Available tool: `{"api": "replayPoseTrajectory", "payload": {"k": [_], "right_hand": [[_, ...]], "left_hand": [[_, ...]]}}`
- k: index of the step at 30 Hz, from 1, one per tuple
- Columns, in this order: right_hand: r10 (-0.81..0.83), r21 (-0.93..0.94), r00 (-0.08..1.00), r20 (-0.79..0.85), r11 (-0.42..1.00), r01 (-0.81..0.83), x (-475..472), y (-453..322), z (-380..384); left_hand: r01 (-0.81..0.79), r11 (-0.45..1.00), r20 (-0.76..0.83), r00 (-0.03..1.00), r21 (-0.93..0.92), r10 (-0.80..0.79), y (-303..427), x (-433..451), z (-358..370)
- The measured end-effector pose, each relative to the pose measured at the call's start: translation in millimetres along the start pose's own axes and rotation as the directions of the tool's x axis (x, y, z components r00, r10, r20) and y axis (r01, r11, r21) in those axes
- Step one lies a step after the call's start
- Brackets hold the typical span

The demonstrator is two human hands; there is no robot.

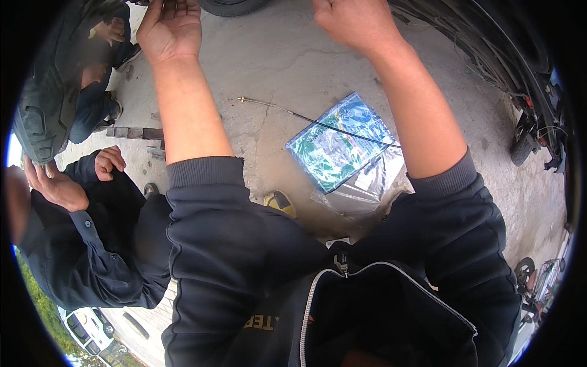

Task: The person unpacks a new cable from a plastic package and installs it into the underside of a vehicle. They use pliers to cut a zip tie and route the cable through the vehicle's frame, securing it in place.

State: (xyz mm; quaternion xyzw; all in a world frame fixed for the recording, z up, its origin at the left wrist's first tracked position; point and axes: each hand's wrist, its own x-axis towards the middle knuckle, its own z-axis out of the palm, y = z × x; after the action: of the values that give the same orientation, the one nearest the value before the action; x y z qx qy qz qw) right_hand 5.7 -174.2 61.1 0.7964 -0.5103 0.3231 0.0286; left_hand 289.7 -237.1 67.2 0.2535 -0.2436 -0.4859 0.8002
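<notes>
My left hand (172, 34) is raised at the top edge, palm showing and fingers bent up by a dark part (140, 2); whether it grips that part is cut off from view. Further right, my right hand (355, 20) is curled, its fingertips beyond the top edge, so what it holds cannot be seen. Below and between my forearms, a black sheathed control cable (339, 130) with a spring and a threaded metal end lies across a blue and green printed plastic bag (339, 142). My right forearm hides the cable's other end. Clear plastic wrapping (355, 195) lies beneath the bag.
A crouching person (101, 257) at left touches a dark plastic vehicle panel (43, 114); another person (94, 105) is behind it. A tyre (234, 7) stands at the top. Dark metal pieces (135, 133) lie left of my forearm. A black vehicle (518, 59) lines the right side.
</notes>
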Motion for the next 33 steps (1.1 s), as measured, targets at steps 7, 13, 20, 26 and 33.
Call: {"api": "replayPoseTrajectory", "payload": {"k": [7, 13, 20, 26, 33], "right_hand": [[-0.057, -0.036, 0.995, -0.086, 0.998, 0.054, 0, 4, 7], [-0.040, 0.016, 0.996, -0.083, 0.999, 0.041, 3, 5, 5], [-0.060, -0.034, 0.994, -0.090, 0.998, 0.058, 4, 6, 6], [-0.031, 0.032, 0.984, -0.176, 0.999, 0.037, 10, 2, 2], [0.017, 0.103, 0.987, -0.161, 0.995, -0.001, 8, -1, 3]], "left_hand": [[0.005, 1.000, 0.171, 0.985, -0.027, 0.000, 1, 0, -17], [0.127, 0.966, 0.138, 0.986, -0.227, -0.097, -3, -1, -24], [0.167, 0.981, 0.522, 0.848, -0.099, -0.092, -1, 33, -66], [-0.340, 0.652, 0.290, 0.939, 0.678, 0.188, -2, 4, -41], [-0.390, 0.691, 0.372, 0.909, 0.608, 0.185, -17, 10, -57]]}}
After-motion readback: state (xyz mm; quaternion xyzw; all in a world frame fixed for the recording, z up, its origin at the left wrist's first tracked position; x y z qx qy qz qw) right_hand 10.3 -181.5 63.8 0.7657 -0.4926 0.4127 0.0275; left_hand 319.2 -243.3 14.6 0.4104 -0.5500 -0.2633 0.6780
